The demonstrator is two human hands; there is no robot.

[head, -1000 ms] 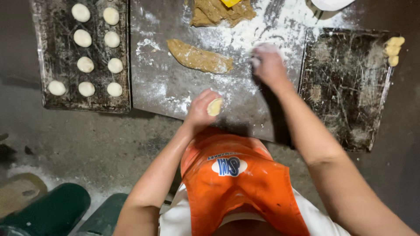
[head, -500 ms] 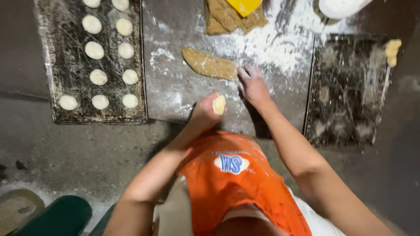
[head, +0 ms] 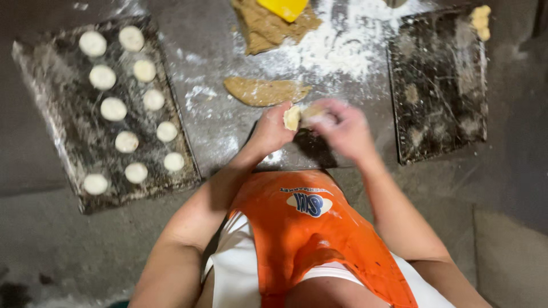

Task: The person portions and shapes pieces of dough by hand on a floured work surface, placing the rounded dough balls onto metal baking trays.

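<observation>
No packages, signs or screens stand anywhere here. The only label is a printed badge (head: 309,203) on the chest of the person's orange apron (head: 319,239): a white oval with blue lettering, a thin arc of small dark print curving just above it, low in the view below the worktop.

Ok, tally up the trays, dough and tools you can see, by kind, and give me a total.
Dark trays: 2
Pale dough rounds on the left one: 11
Pale dough piece in the left hand: 1
Brown dough pieces: 2
Yellow scraper: 1
Total: 17
The pale lumps on the right tray are too clumped to count.
</observation>
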